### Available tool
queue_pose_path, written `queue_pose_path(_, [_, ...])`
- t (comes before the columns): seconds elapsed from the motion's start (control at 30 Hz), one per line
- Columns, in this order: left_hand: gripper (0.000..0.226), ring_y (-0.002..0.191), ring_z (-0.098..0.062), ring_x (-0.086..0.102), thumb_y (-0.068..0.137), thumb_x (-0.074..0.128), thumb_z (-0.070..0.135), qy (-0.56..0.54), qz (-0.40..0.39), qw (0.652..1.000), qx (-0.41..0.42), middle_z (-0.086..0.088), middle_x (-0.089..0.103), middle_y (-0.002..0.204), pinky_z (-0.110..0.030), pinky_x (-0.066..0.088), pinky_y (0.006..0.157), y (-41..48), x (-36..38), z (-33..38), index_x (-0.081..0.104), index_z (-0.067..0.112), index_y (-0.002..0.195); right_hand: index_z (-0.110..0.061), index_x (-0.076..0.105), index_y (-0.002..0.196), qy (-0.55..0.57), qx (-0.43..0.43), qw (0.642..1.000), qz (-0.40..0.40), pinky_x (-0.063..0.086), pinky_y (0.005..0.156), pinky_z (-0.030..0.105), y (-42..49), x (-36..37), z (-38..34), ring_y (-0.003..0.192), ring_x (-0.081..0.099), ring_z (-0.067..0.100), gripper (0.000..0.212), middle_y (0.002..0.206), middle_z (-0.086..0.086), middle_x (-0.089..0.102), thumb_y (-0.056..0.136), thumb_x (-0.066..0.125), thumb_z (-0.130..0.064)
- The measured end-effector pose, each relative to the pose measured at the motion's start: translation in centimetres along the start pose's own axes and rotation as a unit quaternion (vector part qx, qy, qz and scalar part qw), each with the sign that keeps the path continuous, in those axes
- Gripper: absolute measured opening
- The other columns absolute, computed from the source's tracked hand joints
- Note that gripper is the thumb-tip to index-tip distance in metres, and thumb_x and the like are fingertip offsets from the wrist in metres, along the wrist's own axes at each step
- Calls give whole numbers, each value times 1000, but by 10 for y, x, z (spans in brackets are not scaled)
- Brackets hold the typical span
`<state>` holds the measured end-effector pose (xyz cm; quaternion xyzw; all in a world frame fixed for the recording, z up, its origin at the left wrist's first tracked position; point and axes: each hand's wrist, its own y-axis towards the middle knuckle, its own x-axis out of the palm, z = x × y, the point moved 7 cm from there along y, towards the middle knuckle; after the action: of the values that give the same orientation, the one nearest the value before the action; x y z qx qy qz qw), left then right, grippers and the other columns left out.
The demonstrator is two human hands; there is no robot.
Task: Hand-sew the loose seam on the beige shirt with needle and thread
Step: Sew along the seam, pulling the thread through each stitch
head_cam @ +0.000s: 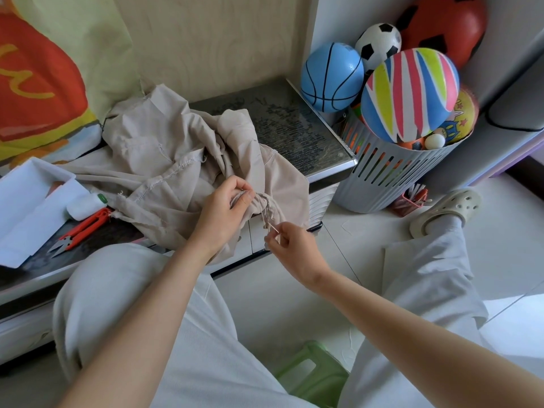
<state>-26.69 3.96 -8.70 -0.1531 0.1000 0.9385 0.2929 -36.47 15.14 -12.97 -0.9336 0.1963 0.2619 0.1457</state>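
Note:
The beige shirt (164,160) lies crumpled on a low dark-topped table (294,125). My left hand (226,207) grips a bunched fold of the shirt at the table's front edge, thumb and fingers curled round the cloth. Just below and to the right, my right hand (290,242) pinches a thin needle (272,226) between thumb and fingertips. A short pale thread (265,214) runs from the needle up into the bunched seam. The needle's tip is partly hidden by my fingers.
Orange thread snips (84,228) and a white thread spool (85,206) lie left of the shirt, beside a white box (26,207). A grey basket (391,175) of balls stands right of the table. A green stool (312,375) sits between my legs.

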Motion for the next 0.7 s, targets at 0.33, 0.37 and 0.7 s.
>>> queue_pose_path(0.33, [10,44,-7,38,96,52,13,-27,-28,999,-7,8,49,49,-24,32,48,0,5,-5,51,11,87,-11,51,91,58,-21,998,18,28,45,16,-5,-10,-3,42,34,7,10,38,-12,37,95,54,-19])
queue_pose_path(0.37, [10,45,-7,39,96,53,14,-27,-29,999,-10,9,49,51,-24,31,48,0,5,-7,51,13,86,-9,53,93,67,-26,997,22,28,45,15,-3,-12,-8,41,34,7,11,38,-12,36,94,56,-20])
queue_pose_path(0.7, [11,43,-6,39,96,52,15,-12,-49,999,-12,8,49,49,-28,30,50,1,7,-12,51,16,86,-16,53,65,43,-5,999,-13,30,55,28,5,2,-16,53,30,12,27,52,-5,35,91,57,-22])
